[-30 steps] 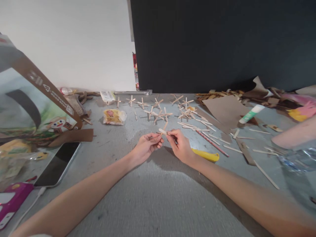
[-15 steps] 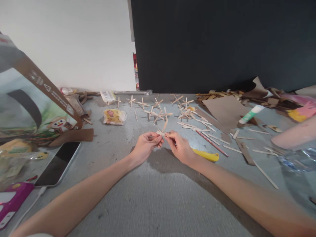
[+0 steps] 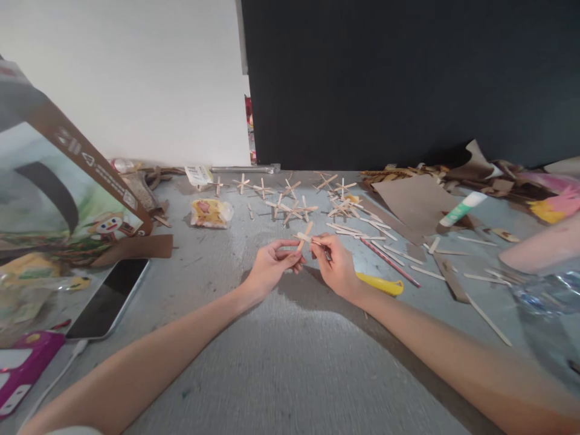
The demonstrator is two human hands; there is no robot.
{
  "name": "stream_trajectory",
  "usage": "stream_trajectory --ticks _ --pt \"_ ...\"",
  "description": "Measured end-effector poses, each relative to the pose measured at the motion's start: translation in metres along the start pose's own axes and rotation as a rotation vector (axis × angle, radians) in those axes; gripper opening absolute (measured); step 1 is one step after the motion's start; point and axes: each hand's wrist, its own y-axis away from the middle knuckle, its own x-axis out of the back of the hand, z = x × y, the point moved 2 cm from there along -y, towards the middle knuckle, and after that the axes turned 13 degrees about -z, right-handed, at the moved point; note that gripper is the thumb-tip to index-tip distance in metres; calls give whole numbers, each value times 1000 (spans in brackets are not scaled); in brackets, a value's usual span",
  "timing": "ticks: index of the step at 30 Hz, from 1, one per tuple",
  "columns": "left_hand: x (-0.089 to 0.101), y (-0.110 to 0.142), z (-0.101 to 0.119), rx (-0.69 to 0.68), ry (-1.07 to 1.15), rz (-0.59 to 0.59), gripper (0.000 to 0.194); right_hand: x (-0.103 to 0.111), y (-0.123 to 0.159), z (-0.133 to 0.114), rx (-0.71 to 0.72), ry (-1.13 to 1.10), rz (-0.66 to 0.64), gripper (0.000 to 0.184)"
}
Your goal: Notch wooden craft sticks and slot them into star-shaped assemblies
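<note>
Between my hands are crossed wooden craft sticks (image 3: 307,229), raised above the grey table. My left hand (image 3: 270,264) pinches the lower end of one stick between thumb and fingers. With thumb and fingertips, my right hand (image 3: 334,264) grips the right end of the stick lying across it. Just beyond stand several star-shaped stick pieces (image 3: 292,210). To the right of them lie loose craft sticks (image 3: 347,230). A yellow cutter handle (image 3: 383,284) rests beside my right wrist, partly covered by it.
At left are a printed cardboard box (image 3: 67,181), a phone (image 3: 109,299) on a cable and a purple device (image 3: 29,368). On the right, a glue stick (image 3: 463,209), brown cardboard (image 3: 414,202), a red pencil-like stick (image 3: 390,262) and clear plastic (image 3: 550,294). Another person's arm (image 3: 544,244) reaches in.
The sticks in my hands have turned and now show as a clear cross. My right hand has shifted slightly right and holds the end of the crossing stick.
</note>
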Motion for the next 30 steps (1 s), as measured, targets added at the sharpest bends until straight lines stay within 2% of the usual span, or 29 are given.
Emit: stream_trajectory --ticks 8,14,17,20,30 --pt "0 1 1 47 27 42 85 2 -2 4 -93 -150 30 19" --pt "-1 2 3 89 85 -37 95 2 -1 4 -137 -154 -42 22" --pt "1 2 3 96 96 -68 92 2 -1 3 -136 -156 -46 22" --pt "3 2 2 100 108 -82 89 2 -1 3 -140 -160 -36 22" --pt "2 3 1 134 64 -111 107 5 -3 1 -126 -110 -80 23"
